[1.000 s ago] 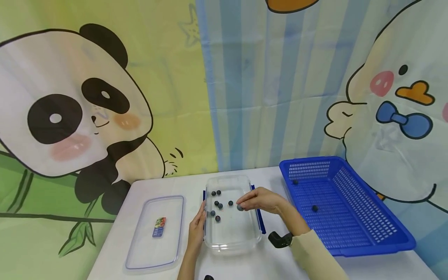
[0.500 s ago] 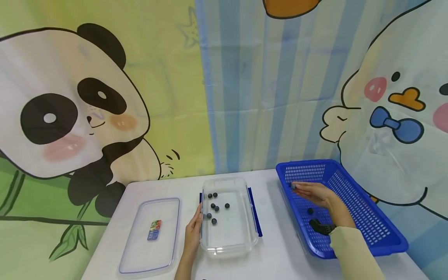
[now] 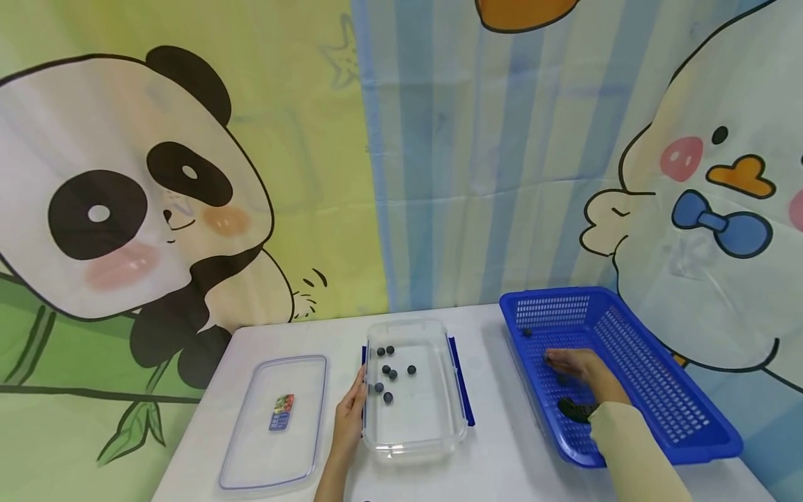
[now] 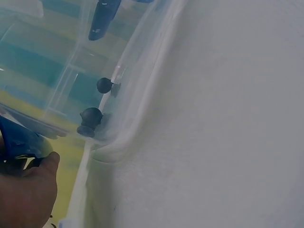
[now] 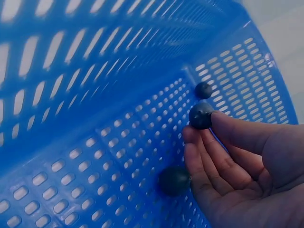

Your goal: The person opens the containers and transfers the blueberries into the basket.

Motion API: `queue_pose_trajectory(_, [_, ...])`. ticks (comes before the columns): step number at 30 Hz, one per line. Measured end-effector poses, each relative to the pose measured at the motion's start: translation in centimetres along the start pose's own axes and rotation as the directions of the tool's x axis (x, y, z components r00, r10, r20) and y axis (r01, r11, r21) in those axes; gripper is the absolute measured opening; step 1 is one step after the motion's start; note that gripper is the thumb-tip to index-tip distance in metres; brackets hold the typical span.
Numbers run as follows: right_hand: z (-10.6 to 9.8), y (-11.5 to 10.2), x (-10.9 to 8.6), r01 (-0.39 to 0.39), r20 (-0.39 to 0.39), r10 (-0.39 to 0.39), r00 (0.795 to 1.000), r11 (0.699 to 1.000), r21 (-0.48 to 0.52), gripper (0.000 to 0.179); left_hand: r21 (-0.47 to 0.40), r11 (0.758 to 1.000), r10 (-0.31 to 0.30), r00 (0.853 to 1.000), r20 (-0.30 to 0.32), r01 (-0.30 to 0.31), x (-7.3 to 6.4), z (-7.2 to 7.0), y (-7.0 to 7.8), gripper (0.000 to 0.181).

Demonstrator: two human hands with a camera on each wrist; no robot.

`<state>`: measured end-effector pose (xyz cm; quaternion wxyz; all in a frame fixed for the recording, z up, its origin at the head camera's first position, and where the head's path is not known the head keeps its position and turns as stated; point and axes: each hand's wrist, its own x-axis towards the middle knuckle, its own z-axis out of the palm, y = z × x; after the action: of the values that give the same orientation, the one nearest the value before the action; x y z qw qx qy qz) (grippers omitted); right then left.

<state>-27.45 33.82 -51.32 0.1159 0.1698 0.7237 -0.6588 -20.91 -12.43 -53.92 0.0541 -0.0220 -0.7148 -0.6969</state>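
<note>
My right hand [image 3: 580,367] is inside the blue plastic basket [image 3: 665,453], low over its floor. In the right wrist view, its thumb and fingertips pinch a blueberry [image 5: 201,116]. Two other blueberries lie in the basket: one near the far corner [image 5: 203,90], another below the fingers [image 5: 174,181]. My left hand [image 3: 348,418] grips the left side of a clear plastic food container [image 3: 417,447]; the left wrist view shows its thumb against the blue side latch [image 4: 21,140]. Several blueberries [image 3: 411,369] lie in that container, mostly toward its left and far side.
The container's clear lid [image 3: 276,481], with a fruit label [image 3: 281,411], lies flat on the white table [image 3: 486,404] at left. The right blue latch [image 3: 461,383] hangs folded out. A cartoon-print curtain [image 3: 439,174] stands behind the table.
My right hand has moved from over the container to the right, into the basket, carrying a blueberry, and is now lower and nearer. One fewer blueberry shows in the container. My left hand stays put.
</note>
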Motion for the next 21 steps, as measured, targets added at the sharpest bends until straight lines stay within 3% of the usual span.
queue_pose_trajectory(3, [-0.1, 0.2, 0.2, -0.01, -0.016, 0.01, 1.0, 1.0, -0.006, 0.034, 0.017, 1.0, 0.003, 1.0, 0.005, -0.003, 0.0, 0.0, 0.1, 0.043])
queue_pose_trajectory(9, [-0.1, 0.2, 0.5, -0.026, -0.045, 0.026, 0.999, 1.0, -0.002, 0.028, 0.009, 1.0, 0.018, 1.0, -0.001, -0.018, 0.2, -0.2, 0.1, 0.043])
queue_pose_trajectory(15, [-0.3, 0.1, 0.3, -0.044, -0.141, 0.045, 0.989, 0.999, 0.008, 0.023, -0.034, 0.999, 0.018, 1.0, -0.011, -0.018, 1.0, -0.5, -1.7, 0.042])
queue_pose_trajectory(18, [-0.2, -0.2, 0.0, -0.036, -0.197, 0.035, 0.98, 0.999, 0.001, 0.031, -0.027, 1.0, 0.016, 1.0, -0.008, -0.016, 1.4, -0.6, -2.6, 0.042])
queue_pose_trajectory(21, [0.2, -1.0, -0.5, 0.011, -0.187, -0.008, 0.982, 1.0, 0.015, 0.041, -0.028, 0.999, 0.017, 1.0, 0.003, -0.017, 1.5, -1.0, -3.0, 0.042])
